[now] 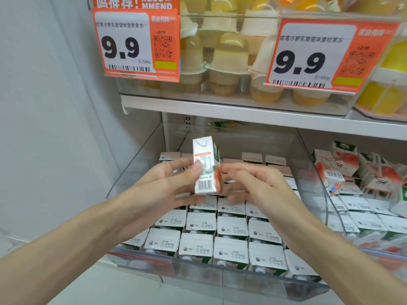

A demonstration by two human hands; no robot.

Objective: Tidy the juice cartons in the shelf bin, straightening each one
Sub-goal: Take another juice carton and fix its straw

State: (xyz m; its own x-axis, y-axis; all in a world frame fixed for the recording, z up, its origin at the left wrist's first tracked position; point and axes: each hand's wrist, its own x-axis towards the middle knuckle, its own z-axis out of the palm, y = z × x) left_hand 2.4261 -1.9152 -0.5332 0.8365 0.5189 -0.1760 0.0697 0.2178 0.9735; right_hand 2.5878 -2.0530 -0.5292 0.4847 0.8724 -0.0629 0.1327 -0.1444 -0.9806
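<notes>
1. Bright, even light all over; shadows are soft, darkest under the white metal shelf [242,113].
2. Wide-angle bend warps the edges.
3. Faint glare on the clear plastic bin wall [141,155].
4. Orange price tags [137,44] look slightly soft.

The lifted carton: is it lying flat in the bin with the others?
No. The lifted carton is held upright above the packed rows in the bin, pinched by the left hand, with the right hand beside it.

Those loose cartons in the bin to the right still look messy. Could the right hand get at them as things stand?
Probably yes. The right hand looks free beside the carton that the left hand holds, and the neighbouring bin is open-topped; only its clear wall lies between, which looks low enough to reach over.
</notes>
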